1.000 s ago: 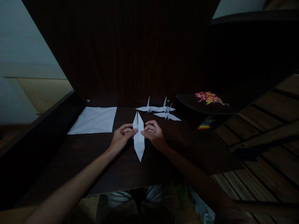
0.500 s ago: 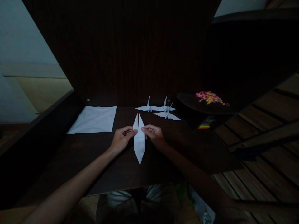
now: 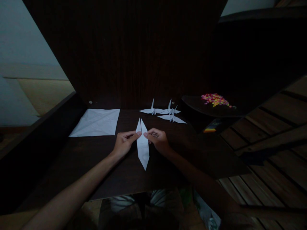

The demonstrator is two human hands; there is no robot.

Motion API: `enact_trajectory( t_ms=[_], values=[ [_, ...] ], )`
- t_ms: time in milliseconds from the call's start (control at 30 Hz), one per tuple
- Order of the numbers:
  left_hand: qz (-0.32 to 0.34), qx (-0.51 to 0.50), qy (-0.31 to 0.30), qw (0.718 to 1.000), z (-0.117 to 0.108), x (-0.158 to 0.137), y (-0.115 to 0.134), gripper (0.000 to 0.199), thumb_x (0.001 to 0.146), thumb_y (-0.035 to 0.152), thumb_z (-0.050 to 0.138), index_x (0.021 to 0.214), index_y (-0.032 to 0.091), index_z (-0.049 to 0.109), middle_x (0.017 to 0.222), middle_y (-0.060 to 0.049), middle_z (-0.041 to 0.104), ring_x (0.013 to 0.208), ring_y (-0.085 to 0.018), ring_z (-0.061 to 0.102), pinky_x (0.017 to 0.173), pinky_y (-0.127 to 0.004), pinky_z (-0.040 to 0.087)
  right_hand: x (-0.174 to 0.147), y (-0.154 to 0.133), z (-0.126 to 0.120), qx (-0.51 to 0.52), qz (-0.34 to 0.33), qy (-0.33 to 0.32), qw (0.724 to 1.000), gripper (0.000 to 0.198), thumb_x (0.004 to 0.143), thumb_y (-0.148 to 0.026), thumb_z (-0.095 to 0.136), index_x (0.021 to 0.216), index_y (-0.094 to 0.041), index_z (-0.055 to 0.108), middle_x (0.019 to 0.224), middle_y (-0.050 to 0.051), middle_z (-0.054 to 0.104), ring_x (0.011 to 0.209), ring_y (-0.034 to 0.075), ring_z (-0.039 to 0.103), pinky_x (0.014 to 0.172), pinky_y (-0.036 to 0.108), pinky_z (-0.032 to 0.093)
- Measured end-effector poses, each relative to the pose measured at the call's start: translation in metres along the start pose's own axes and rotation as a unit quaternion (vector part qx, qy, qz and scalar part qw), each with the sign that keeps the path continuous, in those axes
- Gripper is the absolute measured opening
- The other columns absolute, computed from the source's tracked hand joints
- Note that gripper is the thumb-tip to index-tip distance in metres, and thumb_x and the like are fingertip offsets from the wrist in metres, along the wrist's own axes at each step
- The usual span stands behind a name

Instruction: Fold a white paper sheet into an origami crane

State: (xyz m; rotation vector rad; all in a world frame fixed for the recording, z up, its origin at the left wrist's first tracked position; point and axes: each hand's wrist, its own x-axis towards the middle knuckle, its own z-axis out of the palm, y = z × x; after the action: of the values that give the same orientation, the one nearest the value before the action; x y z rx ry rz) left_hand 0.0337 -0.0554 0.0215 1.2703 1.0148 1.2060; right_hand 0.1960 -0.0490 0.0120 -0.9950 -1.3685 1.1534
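Note:
A long white folded paper (image 3: pixel 143 149), pointed at both ends and split at its far tip, is held up over the dark table. My left hand (image 3: pixel 125 141) pinches its left edge, thumb on top. On the opposite edge my right hand (image 3: pixel 158 139) grips it the same way, its fingers curled behind. Beyond the hands stand three folded paper cranes: one on the left (image 3: pixel 153 110), one behind (image 3: pixel 169 110) and one in front (image 3: pixel 172 118). A creased white paper sheet (image 3: pixel 97 123) lies flat to the left.
A dark upright panel (image 3: pixel 134 57) closes off the back of the table (image 3: pixel 115 179). On a rounded shelf (image 3: pixel 192 105) at the right sits a heap of small colourful pieces (image 3: pixel 217 99). A low dark side board (image 3: pixel 38 140) runs along the left.
The folded paper has tilted slightly, its near tip shifting right and its far tip a little left and nearer. Both hands keep their hold on it; the other things stay put.

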Motion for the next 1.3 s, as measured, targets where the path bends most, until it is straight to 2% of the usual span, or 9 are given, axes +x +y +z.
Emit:
enact_trajectory(
  t_ms=[167, 300, 500, 700, 833, 933, 1067, 1167, 1300],
  values=[
    [-0.005, -0.005, -0.010, 1.000, 0.0000, -0.0022, 0.0011, 0.025, 0.072, 0.037, 0.071, 0.083, 0.015, 0.076, 0.076, -0.004, 0.074, 0.072, -0.021, 0.065, 0.067, -0.028, 0.048, 0.0009, 0.0017, 0.0013, 0.031, 0.037, -0.021, 0.999, 0.027, 0.070, -0.041, 0.068, 0.063, -0.018, 0.056, 0.052, -0.004, 0.053, 0.046, 0.009, 0.048, 0.046, 0.023, 0.039],
    [-0.004, -0.005, -0.022, 1.000, 0.0003, -0.0022, 0.0003, 0.025, 0.073, 0.036, 0.070, 0.084, 0.015, 0.076, 0.076, -0.005, 0.074, 0.071, -0.021, 0.065, 0.066, -0.027, 0.048, 0.0001, 0.0032, 0.0027, 0.036, 0.035, -0.021, 0.998, 0.025, 0.073, -0.041, 0.065, 0.067, -0.018, 0.056, 0.055, -0.004, 0.054, 0.046, 0.008, 0.047, 0.044, 0.022, 0.038],
    [-0.001, 0.007, 0.028, 1.000, 0.0012, 0.0013, -0.0042, 0.022, 0.067, 0.037, 0.075, 0.069, 0.015, 0.073, 0.067, -0.002, 0.071, 0.060, -0.016, 0.061, 0.058, -0.023, 0.045, -0.0021, -0.0007, 0.0032, 0.007, 0.018, -0.022, 1.000, 0.031, 0.069, -0.044, 0.069, 0.061, -0.018, 0.052, 0.050, -0.005, 0.050, 0.043, 0.008, 0.046, 0.043, 0.021, 0.036],
    [-0.011, -0.024, 0.020, 0.999, 0.0005, 0.0010, -0.0036, 0.024, 0.064, 0.037, 0.078, 0.065, 0.014, 0.071, 0.064, -0.002, 0.069, 0.057, -0.014, 0.059, 0.055, -0.023, 0.044, -0.0045, -0.0005, 0.0040, -0.001, 0.015, -0.039, 0.999, 0.030, 0.068, -0.042, 0.070, 0.061, -0.018, 0.054, 0.048, -0.005, 0.051, 0.041, 0.007, 0.045, 0.041, 0.020, 0.034],
    [-0.021, -0.044, 0.012, 0.999, -0.0004, 0.0012, -0.0031, 0.023, 0.065, 0.036, 0.077, 0.067, 0.014, 0.073, 0.066, -0.004, 0.070, 0.063, -0.016, 0.061, 0.060, -0.025, 0.045, -0.0033, -0.0024, 0.0031, 0.010, 0.030, -0.044, 0.999, 0.028, 0.068, -0.040, 0.069, 0.059, -0.018, 0.054, 0.047, -0.005, 0.051, 0.041, 0.007, 0.045, 0.041, 0.021, 0.034],
    [-0.049, -0.080, 0.005, 0.996, 0.0005, 0.0028, -0.0021, 0.027, 0.066, 0.038, 0.076, 0.070, 0.012, 0.074, 0.069, -0.006, 0.070, 0.066, -0.018, 0.062, 0.066, -0.028, 0.047, -0.0023, -0.0039, 0.0021, 0.009, 0.039, -0.035, 0.999, 0.026, 0.068, -0.037, 0.068, 0.059, -0.017, 0.055, 0.047, -0.005, 0.050, 0.040, 0.007, 0.043, 0.041, 0.021, 0.033],
    [-0.070, -0.120, 0.022, 0.990, 0.0013, 0.0053, -0.0013, 0.039, 0.071, 0.050, 0.068, 0.062, 0.012, 0.069, 0.062, -0.006, 0.067, 0.057, -0.015, 0.059, 0.059, -0.028, 0.047, -0.0019, -0.0024, 0.0005, 0.009, 0.032, -0.025, 0.999, 0.024, 0.070, -0.035, 0.068, 0.060, -0.017, 0.055, 0.047, -0.006, 0.049, 0.040, 0.007, 0.043, 0.041, 0.021, 0.033],
    [-0.048, -0.085, -0.002, 0.995, -0.0003, 0.0049, -0.0008, 0.045, 0.074, 0.054, 0.064, 0.059, 0.012, 0.067, 0.058, -0.005, 0.063, 0.053, -0.013, 0.056, 0.056, -0.026, 0.046, -0.0014, -0.0001, -0.0008, 0.007, 0.015, -0.010, 1.000, 0.024, 0.071, -0.035, 0.067, 0.061, -0.018, 0.054, 0.047, -0.006, 0.049, 0.041, 0.008, 0.044, 0.041, 0.021, 0.033],
    [-0.031, -0.020, -0.039, 0.999, -0.0007, 0.0013, 0.0019, 0.033, 0.063, 0.045, 0.077, 0.069, 0.013, 0.069, 0.062, -0.003, 0.065, 0.055, -0.013, 0.057, 0.055, -0.023, 0.045, -0.0003, 0.0008, -0.0016, -0.007, -0.007, 0.011, 1.000, 0.025, 0.072, -0.036, 0.067, 0.061, -0.018, 0.053, 0.048, -0.006, 0.048, 0.041, 0.008, 0.043, 0.041, 0.021, 0.034]
  ],
)
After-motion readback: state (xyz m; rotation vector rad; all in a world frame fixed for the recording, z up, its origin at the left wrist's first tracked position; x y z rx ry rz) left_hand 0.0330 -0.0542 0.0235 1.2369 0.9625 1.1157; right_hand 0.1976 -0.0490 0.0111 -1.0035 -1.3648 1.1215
